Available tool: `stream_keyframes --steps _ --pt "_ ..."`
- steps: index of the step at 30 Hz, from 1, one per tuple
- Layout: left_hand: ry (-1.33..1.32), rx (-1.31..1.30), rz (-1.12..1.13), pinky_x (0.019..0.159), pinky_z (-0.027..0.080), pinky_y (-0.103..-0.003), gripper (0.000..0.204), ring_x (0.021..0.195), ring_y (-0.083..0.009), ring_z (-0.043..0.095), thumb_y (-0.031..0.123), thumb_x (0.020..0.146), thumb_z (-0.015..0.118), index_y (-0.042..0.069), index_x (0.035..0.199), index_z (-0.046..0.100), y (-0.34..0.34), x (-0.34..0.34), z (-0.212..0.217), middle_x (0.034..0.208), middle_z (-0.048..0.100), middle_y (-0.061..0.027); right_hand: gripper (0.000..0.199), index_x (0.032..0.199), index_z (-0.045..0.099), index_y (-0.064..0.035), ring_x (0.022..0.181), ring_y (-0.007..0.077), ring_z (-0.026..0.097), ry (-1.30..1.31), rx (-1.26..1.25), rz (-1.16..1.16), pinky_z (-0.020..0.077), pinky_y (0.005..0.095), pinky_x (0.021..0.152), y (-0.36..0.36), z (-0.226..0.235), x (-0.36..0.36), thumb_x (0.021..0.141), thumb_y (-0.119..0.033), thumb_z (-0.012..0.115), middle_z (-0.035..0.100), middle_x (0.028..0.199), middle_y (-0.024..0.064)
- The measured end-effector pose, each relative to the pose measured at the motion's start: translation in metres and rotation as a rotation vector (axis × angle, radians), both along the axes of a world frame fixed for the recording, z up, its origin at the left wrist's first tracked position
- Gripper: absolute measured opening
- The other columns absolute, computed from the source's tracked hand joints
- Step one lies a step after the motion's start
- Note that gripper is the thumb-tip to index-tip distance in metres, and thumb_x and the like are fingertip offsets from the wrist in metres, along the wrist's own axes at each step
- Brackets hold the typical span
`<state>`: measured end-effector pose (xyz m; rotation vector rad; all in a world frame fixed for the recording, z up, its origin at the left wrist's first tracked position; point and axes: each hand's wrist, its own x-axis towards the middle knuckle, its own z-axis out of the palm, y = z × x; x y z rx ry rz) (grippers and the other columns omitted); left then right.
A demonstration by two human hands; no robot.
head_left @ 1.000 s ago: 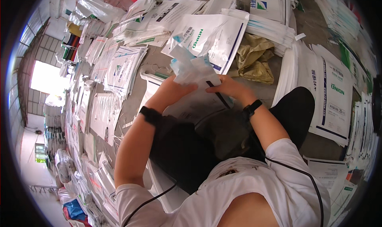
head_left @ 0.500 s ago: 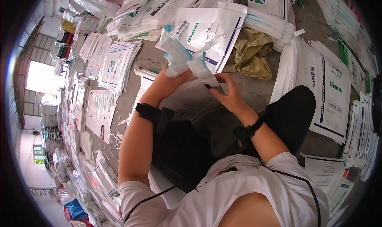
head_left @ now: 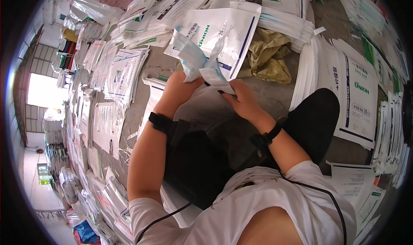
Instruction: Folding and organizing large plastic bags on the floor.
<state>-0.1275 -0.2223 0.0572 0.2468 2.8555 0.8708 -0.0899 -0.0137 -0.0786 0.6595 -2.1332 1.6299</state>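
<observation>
White strips with pale-blue bands (head_left: pixel 193 58), thin and film-like, stick up in a loose bundle between my hands. My left hand (head_left: pixel 178 92) is closed round their lower left part. On the other side my right hand (head_left: pixel 246 99) pinches the lower right end, its thumb pointing toward the left hand. A whitish sheet or sack (head_left: pixel 202 109) lies below both hands, over my dark-clothed lap; my wrists hide part of it. Just beyond the strips, a flat white printed sack (head_left: pixel 236 26) with green lettering and a dark-blue edge band rests on other sacks.
Crumpled olive-brown paper (head_left: pixel 270 58) lies on the concrete floor ahead. To the right is a stack of white printed sacks (head_left: pixel 350 94), near my bent knee (head_left: pixel 316 120). Piles of flattened sacks (head_left: pixel 124 75) line the left. Loose strings (head_left: pixel 124 157) trail on the floor there.
My right hand has moved slightly left, toward my left hand, and its fingers have closed more on the strips. The strips' upper ends have shifted a little.
</observation>
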Motion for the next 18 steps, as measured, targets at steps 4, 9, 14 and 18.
stream_keyframes --steps 4,9,14,18 --pt "0.017 0.032 -0.029 0.074 0.050 -0.042 0.034 0.086 -0.0364 0.068 0.034 0.083 0.072 0.005 0.100 0.071 0.006 -0.004 -0.002 0.089 0.071 -0.0176 0.030 0.108 0.060 -0.0028 0.094 0.0357 0.056 -0.001 0.033 -0.075 0.0415 0.0451 0.079 -0.007 0.002 -0.001 0.083 -0.015 0.070 0.060 0.098 0.0137" --pt "0.006 0.079 -0.020 0.075 0.051 -0.040 0.032 0.086 -0.0343 0.069 0.031 0.083 0.072 0.003 0.099 0.072 0.018 -0.014 -0.001 0.088 0.071 -0.0182 0.031 0.110 0.059 -0.0040 0.097 0.0341 0.056 0.012 0.095 -0.165 0.0404 0.0448 0.081 -0.008 0.005 -0.003 0.084 -0.016 0.070 0.059 0.100 0.0127" --pt "0.023 0.136 -0.042 0.075 0.051 -0.037 0.029 0.085 -0.0292 0.070 0.026 0.083 0.071 0.002 0.098 0.072 0.029 -0.019 0.001 0.087 0.072 -0.0177 0.045 0.117 0.056 -0.0062 0.107 0.0329 0.054 0.016 0.264 -0.319 0.0391 0.0451 0.088 -0.005 0.006 0.001 0.080 -0.021 0.076 0.057 0.113 0.0122" --pt "-0.135 0.235 -0.078 0.077 0.051 -0.033 0.028 0.088 -0.0193 0.068 0.021 0.084 0.071 0.001 0.104 0.070 0.029 -0.016 0.004 0.093 0.073 -0.0119 0.057 0.122 0.052 -0.0068 0.114 0.0333 0.052 0.038 0.135 -0.396 0.0380 0.0451 0.093 -0.001 0.010 0.006 0.075 -0.019 0.081 0.054 0.120 0.0131"
